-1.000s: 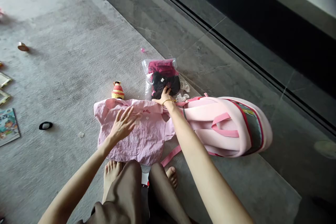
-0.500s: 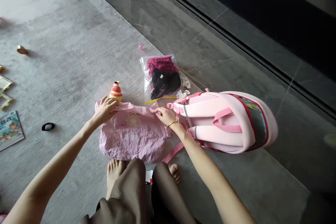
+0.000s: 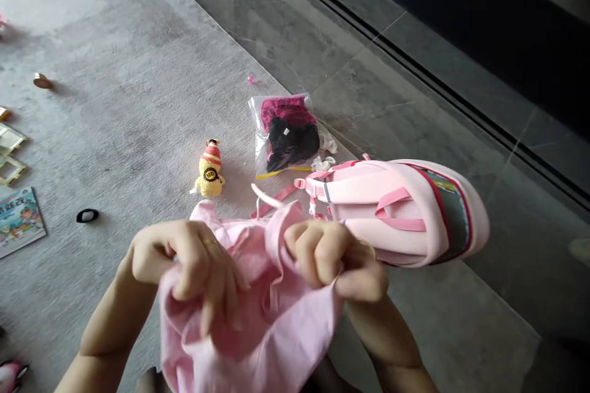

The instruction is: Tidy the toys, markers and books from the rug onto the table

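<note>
Grey textured carpet (image 3: 115, 110) beneath a thin pink fabric garment (image 3: 292, 331).
Left hand (image 3: 196, 264) half-curled, right hand (image 3: 327, 258) clenched, fingers gripping its edges; likely light and limp, best held there.

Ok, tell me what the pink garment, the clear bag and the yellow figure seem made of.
The pink garment looks like thin, matte cloth, judging by its soft folds. The clear bag is probably glossy plastic film: it is see-through and catches highlights. The yellow figure may be plush or yarn; its surface looks bumpy and dull.
</note>
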### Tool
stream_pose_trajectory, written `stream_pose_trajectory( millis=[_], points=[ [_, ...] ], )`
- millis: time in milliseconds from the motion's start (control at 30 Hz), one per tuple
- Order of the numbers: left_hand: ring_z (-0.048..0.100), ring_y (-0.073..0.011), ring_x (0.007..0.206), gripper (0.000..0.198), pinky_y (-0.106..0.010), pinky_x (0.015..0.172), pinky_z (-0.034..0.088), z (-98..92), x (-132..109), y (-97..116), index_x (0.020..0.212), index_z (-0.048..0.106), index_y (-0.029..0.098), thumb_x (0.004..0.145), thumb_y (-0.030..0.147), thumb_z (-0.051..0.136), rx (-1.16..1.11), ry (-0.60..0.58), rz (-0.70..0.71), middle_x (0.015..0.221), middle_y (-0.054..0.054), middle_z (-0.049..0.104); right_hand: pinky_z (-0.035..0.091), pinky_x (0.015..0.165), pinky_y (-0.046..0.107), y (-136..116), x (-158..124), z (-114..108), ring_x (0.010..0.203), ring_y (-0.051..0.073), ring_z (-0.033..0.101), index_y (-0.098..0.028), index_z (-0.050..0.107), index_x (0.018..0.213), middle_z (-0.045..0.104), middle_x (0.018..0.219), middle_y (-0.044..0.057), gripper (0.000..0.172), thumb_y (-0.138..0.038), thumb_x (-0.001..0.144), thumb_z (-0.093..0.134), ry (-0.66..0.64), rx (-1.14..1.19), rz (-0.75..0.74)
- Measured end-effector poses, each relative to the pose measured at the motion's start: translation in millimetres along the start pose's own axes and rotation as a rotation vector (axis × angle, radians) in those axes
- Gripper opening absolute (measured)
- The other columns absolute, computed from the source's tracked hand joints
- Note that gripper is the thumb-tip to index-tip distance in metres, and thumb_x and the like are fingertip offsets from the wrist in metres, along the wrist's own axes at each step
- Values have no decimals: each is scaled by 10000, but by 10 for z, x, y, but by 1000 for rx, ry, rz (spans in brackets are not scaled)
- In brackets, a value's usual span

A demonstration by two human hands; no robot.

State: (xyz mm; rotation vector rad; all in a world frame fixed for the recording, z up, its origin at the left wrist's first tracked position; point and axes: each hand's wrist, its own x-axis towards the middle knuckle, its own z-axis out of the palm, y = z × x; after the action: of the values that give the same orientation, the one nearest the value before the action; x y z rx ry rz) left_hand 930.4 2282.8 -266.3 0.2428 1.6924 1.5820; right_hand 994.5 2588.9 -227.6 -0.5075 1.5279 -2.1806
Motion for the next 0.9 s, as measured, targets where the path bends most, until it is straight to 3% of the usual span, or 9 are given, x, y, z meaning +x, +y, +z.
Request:
stream_pose_trajectory(
  millis=[100,133,200,300,400,500,600,733,900],
  points=[
    [677,-327,918,382,-444,775,534,121,140,-20,594,649,249,695,611,718,25,-717,-47,815,-139,718,433,651,297,315,-57,98,639,149,517,-208,547,625,566,658,18,226,-388,727,636,-332,90,188],
    [667,-310,966,376,-437,841,521,175,180,-124,627,657,236,784,577,652,1,-846,-70,895,-150,724,426,647,289,524,-95,119,647,146,515,-198,561,647,562,666,15,205,-374,724,631,-366,134,264],
    [652,-278,987,367,-419,916,492,294,198,-501,655,634,202,845,516,612,-113,-860,-126,948,-152,715,436,644,287,1035,-220,176,629,141,504,-188,558,643,549,645,6,243,-416,702,618,-263,224,410],
    [634,-193,797,273,-315,784,503,473,60,-1289,673,577,176,726,369,762,-347,-610,-284,785,-73,663,457,569,302,1773,-507,298,562,160,516,-209,504,568,552,585,27,355,-521,735,518,148,82,508],
    [511,-99,580,274,-219,590,428,611,-118,-1875,744,528,184,655,284,767,-517,-61,-356,661,26,544,476,623,316,2171,-809,353,621,174,523,-228,456,615,541,643,28,364,-533,812,435,538,-91,497],
    [550,-134,669,231,-257,661,467,652,-136,-2010,838,527,196,749,354,671,-234,417,-239,751,9,561,471,778,345,2229,-1042,249,779,193,532,-230,473,722,544,774,36,317,-517,856,470,930,-384,441],
    [578,-267,1054,351,-441,955,454,620,-13,-1890,1023,560,204,784,449,638,333,662,-121,1082,-91,609,451,906,426,2175,-1239,77,928,247,544,-217,514,832,581,910,96,338,-554,835,538,1230,-832,380],
    [346,-386,1379,885,-606,1111,260,628,84,-1811,1430,320,182,714,539,699,705,800,-247,1459,-205,381,447,928,517,2193,-1526,-11,1098,363,522,-209,475,1029,576,1108,184,617,-713,692,592,1285,-888,640],
    [440,-387,1331,1121,-604,1085,311,734,34,-1942,1484,149,153,648,599,746,576,817,-521,1366,-217,479,490,827,469,2319,-1598,132,1034,361,579,-272,436,1016,622,1055,145,579,-680,643,609,1151,-699,724]
  ],
)
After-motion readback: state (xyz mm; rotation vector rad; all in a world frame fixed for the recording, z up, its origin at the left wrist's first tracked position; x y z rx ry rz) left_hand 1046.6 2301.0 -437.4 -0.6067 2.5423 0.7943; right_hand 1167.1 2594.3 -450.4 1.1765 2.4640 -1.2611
